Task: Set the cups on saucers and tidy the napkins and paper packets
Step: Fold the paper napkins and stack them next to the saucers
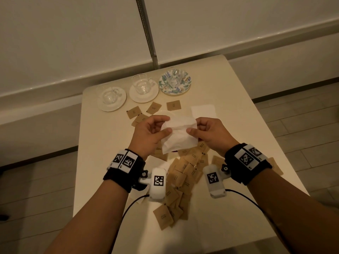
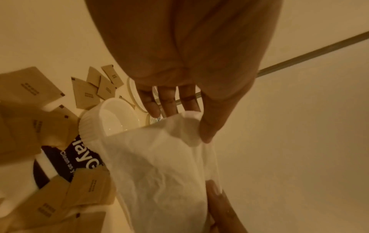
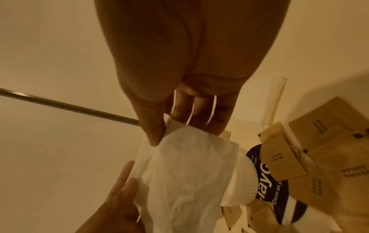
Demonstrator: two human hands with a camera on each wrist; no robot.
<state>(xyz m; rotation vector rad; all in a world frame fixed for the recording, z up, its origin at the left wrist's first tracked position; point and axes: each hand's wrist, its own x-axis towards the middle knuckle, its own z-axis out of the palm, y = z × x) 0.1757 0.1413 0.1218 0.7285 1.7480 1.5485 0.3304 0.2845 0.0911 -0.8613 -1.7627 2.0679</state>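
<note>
Both my hands hold one crumpled white napkin (image 1: 178, 138) up over the middle of the table. My left hand (image 1: 166, 125) pinches its left top corner between thumb and fingers, and my right hand (image 1: 194, 126) pinches the right top corner. The left wrist view shows the napkin (image 2: 159, 165) hanging from the thumb; the right wrist view shows the napkin (image 3: 185, 173) the same way. At the back, three glass cups stand on saucers: one (image 1: 110, 95) and another (image 1: 143, 85) on white saucers, the third (image 1: 175, 79) on a floral saucer (image 1: 185, 87).
Several brown sugar packets (image 1: 183, 171) lie scattered below my hands, and a few more packets (image 1: 173, 105) near the saucers. A folded napkin (image 1: 202, 110) lies to the right. Under the held napkin sit a white ribbed dish (image 2: 111, 119) and a dark wipe sachet (image 2: 79, 157). The table (image 1: 229, 92) ends near a wall.
</note>
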